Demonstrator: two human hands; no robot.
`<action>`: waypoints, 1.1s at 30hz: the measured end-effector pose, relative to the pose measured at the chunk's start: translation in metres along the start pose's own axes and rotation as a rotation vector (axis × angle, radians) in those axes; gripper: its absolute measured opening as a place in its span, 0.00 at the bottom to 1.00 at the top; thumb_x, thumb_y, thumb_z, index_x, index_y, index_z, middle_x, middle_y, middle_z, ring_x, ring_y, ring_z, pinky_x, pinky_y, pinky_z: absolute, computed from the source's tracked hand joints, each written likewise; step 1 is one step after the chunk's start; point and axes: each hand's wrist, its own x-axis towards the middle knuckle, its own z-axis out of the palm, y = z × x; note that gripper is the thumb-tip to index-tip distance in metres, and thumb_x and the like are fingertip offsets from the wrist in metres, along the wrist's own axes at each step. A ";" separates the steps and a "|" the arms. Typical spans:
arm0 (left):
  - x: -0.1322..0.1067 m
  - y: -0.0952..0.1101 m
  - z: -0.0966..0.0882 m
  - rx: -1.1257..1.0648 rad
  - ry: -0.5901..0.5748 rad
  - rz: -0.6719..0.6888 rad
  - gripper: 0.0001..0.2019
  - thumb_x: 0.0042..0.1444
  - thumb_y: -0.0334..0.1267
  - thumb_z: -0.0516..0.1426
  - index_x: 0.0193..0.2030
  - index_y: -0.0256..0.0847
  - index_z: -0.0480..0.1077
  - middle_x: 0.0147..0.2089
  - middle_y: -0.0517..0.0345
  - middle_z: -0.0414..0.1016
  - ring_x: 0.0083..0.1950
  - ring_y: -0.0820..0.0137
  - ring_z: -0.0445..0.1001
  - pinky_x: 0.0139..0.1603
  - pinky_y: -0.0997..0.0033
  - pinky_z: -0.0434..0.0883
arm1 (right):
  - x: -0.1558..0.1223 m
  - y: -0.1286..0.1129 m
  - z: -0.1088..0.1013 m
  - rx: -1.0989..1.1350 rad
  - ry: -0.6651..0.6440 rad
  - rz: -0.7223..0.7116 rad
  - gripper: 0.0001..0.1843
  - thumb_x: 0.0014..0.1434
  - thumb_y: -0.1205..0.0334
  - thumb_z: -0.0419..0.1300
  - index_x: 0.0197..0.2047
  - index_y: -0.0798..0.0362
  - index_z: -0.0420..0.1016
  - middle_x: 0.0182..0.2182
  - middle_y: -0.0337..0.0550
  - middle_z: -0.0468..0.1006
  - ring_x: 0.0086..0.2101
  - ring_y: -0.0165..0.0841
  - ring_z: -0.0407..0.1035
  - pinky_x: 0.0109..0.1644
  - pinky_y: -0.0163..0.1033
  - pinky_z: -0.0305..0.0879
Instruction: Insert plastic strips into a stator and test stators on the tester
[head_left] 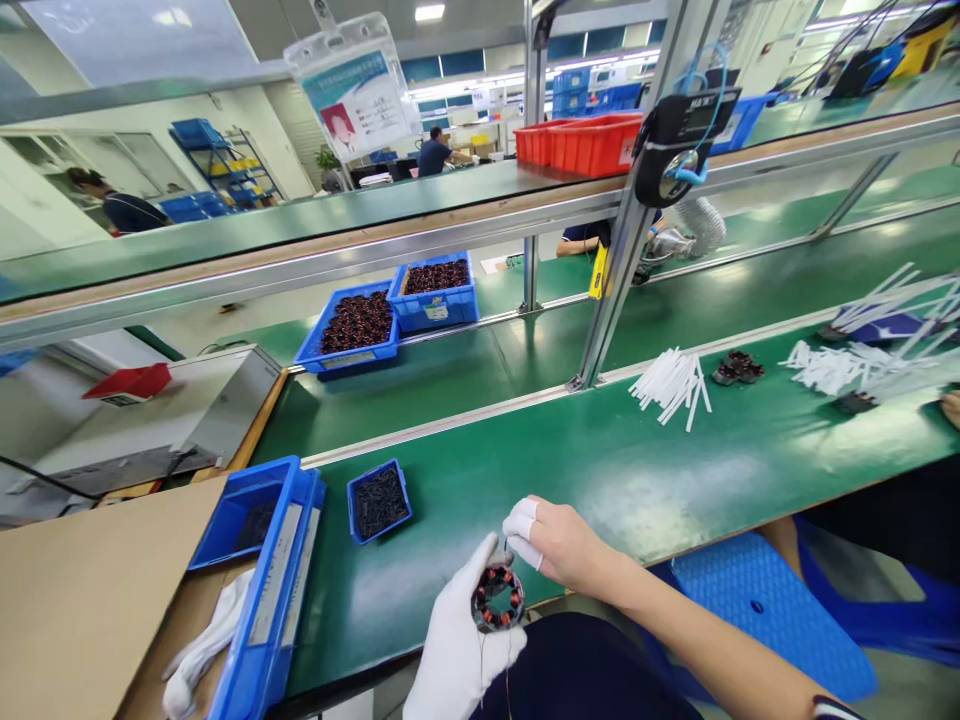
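My left hand, in a white glove, is closed around a motor stator, a ring with copper windings and dark parts. Thin wires hang from the stator's lower side. White finger covers are on the fingertips of my right hand, which are pinched together just above the ring's upper edge. A small dark piece or wire seems to be at those fingertips, too small to name. Left of my hands, a small blue tray with many short black pieces sits on the green bench.
Blue bins full of wound parts stand behind the bench. White strips and dark stators lie to the right. At left are stacked blue crates, cardboard and a white glove. A metal post rises behind.
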 end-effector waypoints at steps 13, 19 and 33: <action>0.004 -0.002 0.008 0.329 0.145 0.095 0.33 0.47 0.30 0.51 0.63 0.36 0.47 0.49 0.49 0.70 0.47 0.66 0.70 0.48 0.67 0.68 | 0.011 0.002 -0.012 0.449 -0.114 -0.048 0.09 0.59 0.63 0.54 0.33 0.55 0.75 0.29 0.42 0.76 0.31 0.28 0.68 0.35 0.31 0.63; 0.002 -0.005 0.005 0.428 0.150 0.161 0.33 0.46 0.28 0.52 0.62 0.39 0.50 0.52 0.49 0.67 0.51 0.65 0.68 0.51 0.66 0.67 | 0.001 -0.001 -0.003 -0.030 -0.185 -0.094 0.10 0.50 0.70 0.56 0.18 0.56 0.69 0.18 0.42 0.69 0.20 0.29 0.61 0.22 0.34 0.53; 0.015 0.019 0.013 0.123 0.169 0.063 0.39 0.39 0.32 0.57 0.61 0.38 0.49 0.48 0.56 0.73 0.48 0.68 0.72 0.51 0.72 0.69 | 0.005 0.006 -0.005 1.033 0.260 0.219 0.07 0.52 0.61 0.59 0.27 0.55 0.71 0.26 0.42 0.74 0.29 0.29 0.68 0.34 0.35 0.66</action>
